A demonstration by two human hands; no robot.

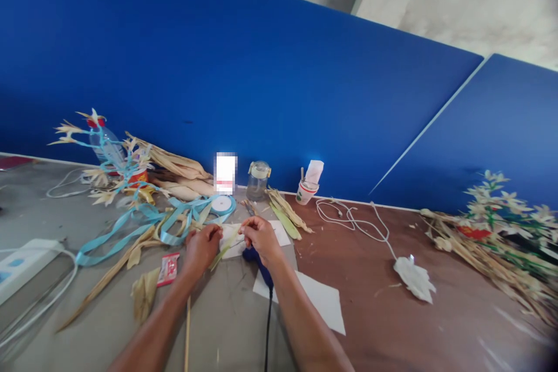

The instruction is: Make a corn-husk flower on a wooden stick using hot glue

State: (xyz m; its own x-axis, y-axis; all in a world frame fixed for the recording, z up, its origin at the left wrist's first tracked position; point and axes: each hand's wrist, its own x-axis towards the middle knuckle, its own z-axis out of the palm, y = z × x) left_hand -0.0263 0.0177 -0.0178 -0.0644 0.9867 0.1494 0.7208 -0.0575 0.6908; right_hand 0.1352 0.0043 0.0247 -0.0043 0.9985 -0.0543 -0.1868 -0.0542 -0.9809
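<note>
Across the middle of the head view, two hands worked close together above a grey tabletop. The left hand had its thumb and fingertips closed on one pale green husk strip, which slanted between the hands over white paper. The right hand had its fingertips drawn together in a pinch near the strip's upper end; what they gripped, if anything, was too small to tell.

One dark blue tool with a black cord lay just below the right hand, partly hidden by it. A second white sheet lay beyond the right forearm, crossing the seam onto a brown surface. One red packet and one light wooden stick lay near the left forearm.

Along the back edge, against two blue partition panels, stood one lidded jar and one paper cup. One ribbon spool lay just behind the left hand, its blue loops crowding that side. To the right, the broadest room for moving ran between the second sheet and one white petalled piece.
</note>
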